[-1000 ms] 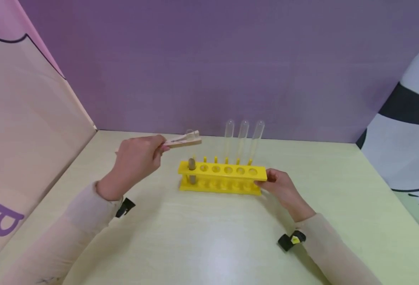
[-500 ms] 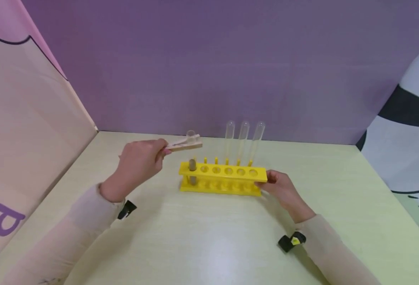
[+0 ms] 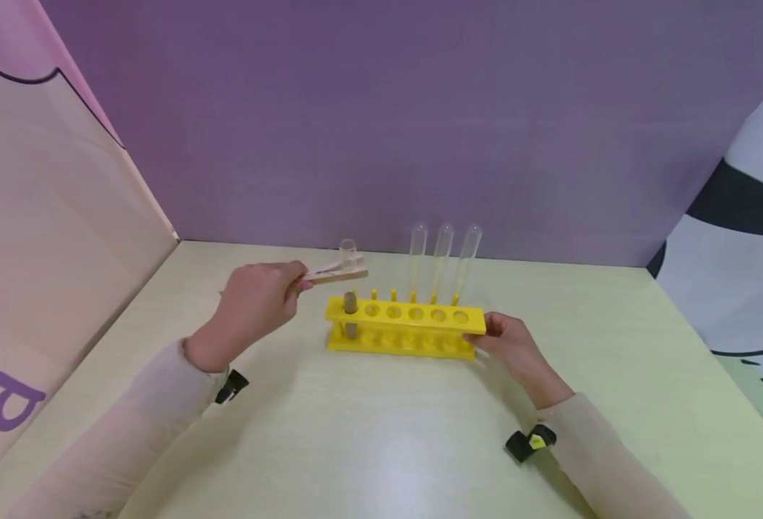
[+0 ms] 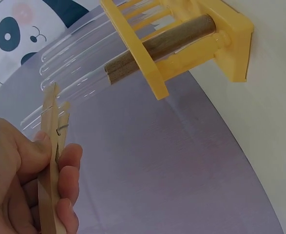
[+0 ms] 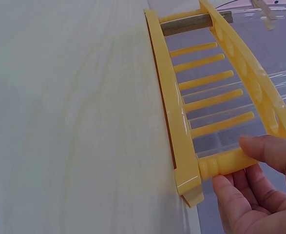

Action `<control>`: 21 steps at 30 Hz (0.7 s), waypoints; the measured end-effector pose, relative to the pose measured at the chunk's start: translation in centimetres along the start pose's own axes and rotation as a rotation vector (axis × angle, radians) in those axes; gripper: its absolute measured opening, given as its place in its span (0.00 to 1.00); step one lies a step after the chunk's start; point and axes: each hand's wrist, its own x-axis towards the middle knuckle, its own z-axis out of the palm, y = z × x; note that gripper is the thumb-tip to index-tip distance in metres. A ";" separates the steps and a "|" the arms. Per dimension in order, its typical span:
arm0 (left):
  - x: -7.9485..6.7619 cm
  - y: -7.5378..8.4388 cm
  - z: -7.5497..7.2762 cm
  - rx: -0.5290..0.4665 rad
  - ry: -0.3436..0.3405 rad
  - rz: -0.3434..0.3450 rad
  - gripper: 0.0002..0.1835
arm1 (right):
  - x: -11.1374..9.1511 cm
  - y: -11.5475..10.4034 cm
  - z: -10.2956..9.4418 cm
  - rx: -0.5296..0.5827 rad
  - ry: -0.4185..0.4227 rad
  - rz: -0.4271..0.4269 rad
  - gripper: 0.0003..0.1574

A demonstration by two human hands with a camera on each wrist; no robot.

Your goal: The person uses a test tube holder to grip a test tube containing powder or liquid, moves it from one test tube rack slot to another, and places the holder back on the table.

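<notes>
My left hand (image 3: 258,299) grips a wooden test tube clamp (image 3: 336,275), thumb on one side and fingers curled round the other in the left wrist view. The clamp's far end is at the upper part of a clear test tube (image 3: 347,247); whether its jaws press the glass is unclear. This tube stands upright in the leftmost hole of a yellow test tube rack (image 3: 407,352), with brown material (image 4: 162,46) in its lower part. My right hand (image 3: 509,342) pinches the rack's right end post (image 5: 230,162) between thumb and fingers.
Three clear test tubes (image 3: 442,249) stand upside down on pegs along the rack's back right. The rack is on a pale table (image 3: 381,425). A purple wall panel (image 3: 381,130) rises behind it, with printed panels on both sides.
My left hand and the clamp have moved down a little, so more of the tube's mouth shows above the clamp. My right hand keeps its hold on the rack.
</notes>
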 end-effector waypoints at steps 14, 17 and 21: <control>-0.3 -0.1 0.8 -0.017 -0.031 -0.002 0.07 | 0.1 0.0 0.1 0.005 0.001 0.017 0.18; -0.4 0.0 0.9 -0.016 -0.048 -0.006 0.07 | 0.1 0.0 0.0 0.018 -0.007 0.001 0.17; -0.4 0.0 0.9 -0.019 -0.068 -0.006 0.07 | 0.0 0.1 0.0 0.032 -0.018 -0.010 0.16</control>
